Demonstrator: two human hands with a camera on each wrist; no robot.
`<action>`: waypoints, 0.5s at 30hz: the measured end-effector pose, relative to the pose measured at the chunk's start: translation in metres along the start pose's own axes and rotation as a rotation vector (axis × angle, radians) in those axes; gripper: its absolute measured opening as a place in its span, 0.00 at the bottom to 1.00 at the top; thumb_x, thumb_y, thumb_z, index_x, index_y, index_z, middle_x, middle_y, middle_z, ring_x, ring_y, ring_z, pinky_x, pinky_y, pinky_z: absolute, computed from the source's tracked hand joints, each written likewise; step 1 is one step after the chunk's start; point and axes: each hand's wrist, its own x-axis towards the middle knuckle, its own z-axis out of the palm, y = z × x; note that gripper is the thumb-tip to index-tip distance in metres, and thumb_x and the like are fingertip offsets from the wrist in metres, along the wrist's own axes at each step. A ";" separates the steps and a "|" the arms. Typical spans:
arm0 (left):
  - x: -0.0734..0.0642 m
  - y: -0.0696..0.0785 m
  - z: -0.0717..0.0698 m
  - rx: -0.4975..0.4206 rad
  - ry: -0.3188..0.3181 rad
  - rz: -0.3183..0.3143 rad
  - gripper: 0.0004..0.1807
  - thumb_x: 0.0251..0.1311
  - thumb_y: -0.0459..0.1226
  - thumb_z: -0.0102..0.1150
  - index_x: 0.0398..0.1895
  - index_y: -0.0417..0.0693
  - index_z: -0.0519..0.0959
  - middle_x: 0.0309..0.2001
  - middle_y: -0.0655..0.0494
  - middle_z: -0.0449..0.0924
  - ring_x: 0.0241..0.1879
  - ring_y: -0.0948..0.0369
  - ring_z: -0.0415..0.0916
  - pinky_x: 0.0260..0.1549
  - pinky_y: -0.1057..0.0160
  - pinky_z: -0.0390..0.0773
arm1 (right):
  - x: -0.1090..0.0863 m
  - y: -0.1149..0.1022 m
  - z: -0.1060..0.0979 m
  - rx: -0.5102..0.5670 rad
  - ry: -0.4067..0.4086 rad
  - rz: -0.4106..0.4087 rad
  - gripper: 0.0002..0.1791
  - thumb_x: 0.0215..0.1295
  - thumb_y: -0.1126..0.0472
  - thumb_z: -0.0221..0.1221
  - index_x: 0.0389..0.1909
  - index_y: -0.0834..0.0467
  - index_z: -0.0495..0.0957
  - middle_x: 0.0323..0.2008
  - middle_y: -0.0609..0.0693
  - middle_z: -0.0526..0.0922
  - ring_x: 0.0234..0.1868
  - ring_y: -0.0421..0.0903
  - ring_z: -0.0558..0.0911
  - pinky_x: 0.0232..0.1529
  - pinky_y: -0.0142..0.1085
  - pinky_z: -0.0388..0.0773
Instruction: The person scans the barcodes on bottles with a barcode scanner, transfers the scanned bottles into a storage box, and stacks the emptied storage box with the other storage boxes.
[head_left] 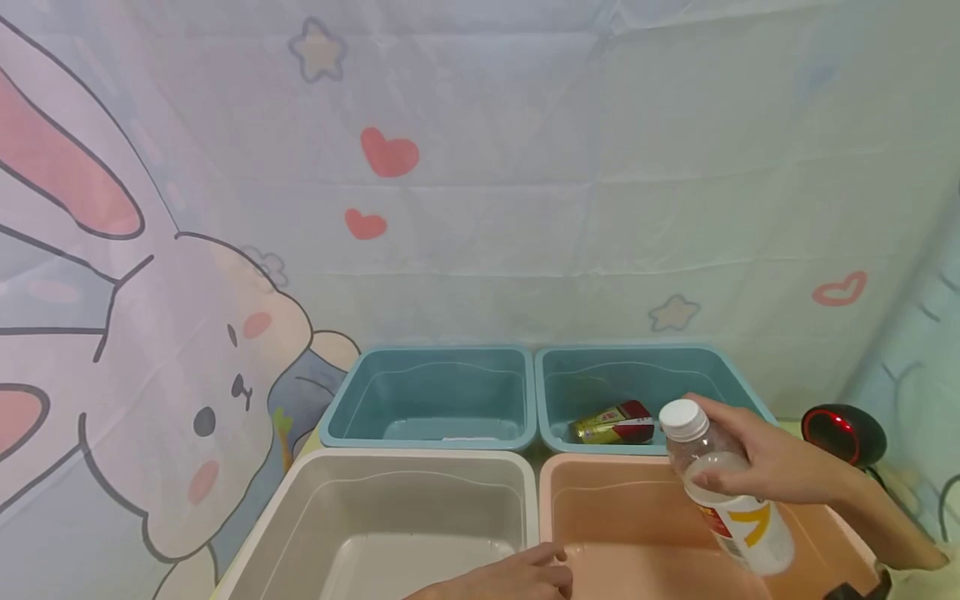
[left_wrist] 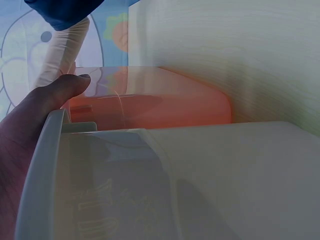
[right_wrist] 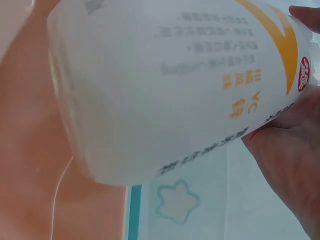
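My right hand (head_left: 757, 458) grips a plastic bottle (head_left: 742, 521) with a white cap and a white label bearing an orange mark. The bottle is tilted, cap to the upper left, over the orange bin (head_left: 615, 468). In the right wrist view the bottle (right_wrist: 165, 95) fills much of the picture, fingers round its far end. My left hand (head_left: 521, 577) is low at the adjoining rims of the beige bin (head_left: 420, 455) and the orange one, fingers loosely bent. The left wrist view shows its thumb (left_wrist: 70, 90) extended beside a bin rim (left_wrist: 45, 165); the other fingers are hidden there.
Two blue bins stand behind: the left one (head_left: 427, 352) and the right one (head_left: 622, 350), which holds a red and gold can (head_left: 615, 423). A black device with a red light (head_left: 843, 435) sits at the right. A printed cloth (head_left: 487, 208) hangs at the back.
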 end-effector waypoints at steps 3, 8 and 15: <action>0.001 -0.004 0.010 -0.005 0.008 0.009 0.10 0.75 0.47 0.59 0.47 0.68 0.90 0.39 0.73 0.80 0.44 0.78 0.70 0.67 0.71 0.58 | -0.008 0.000 -0.006 -0.017 0.076 0.066 0.37 0.65 0.66 0.68 0.73 0.54 0.63 0.54 0.47 0.79 0.50 0.42 0.82 0.44 0.39 0.83; 0.002 -0.011 0.023 -0.023 0.012 0.025 0.13 0.78 0.48 0.54 0.48 0.67 0.89 0.39 0.73 0.79 0.44 0.76 0.71 0.68 0.70 0.56 | -0.015 -0.001 -0.016 0.048 0.151 0.062 0.34 0.66 0.72 0.64 0.71 0.56 0.65 0.53 0.48 0.82 0.48 0.46 0.84 0.42 0.41 0.84; -0.002 -0.004 0.005 0.004 0.011 0.011 0.09 0.74 0.48 0.59 0.47 0.69 0.89 0.38 0.74 0.79 0.43 0.78 0.69 0.67 0.71 0.57 | -0.023 0.001 -0.026 0.120 0.211 0.010 0.30 0.67 0.77 0.59 0.68 0.56 0.68 0.53 0.50 0.82 0.47 0.49 0.85 0.42 0.42 0.84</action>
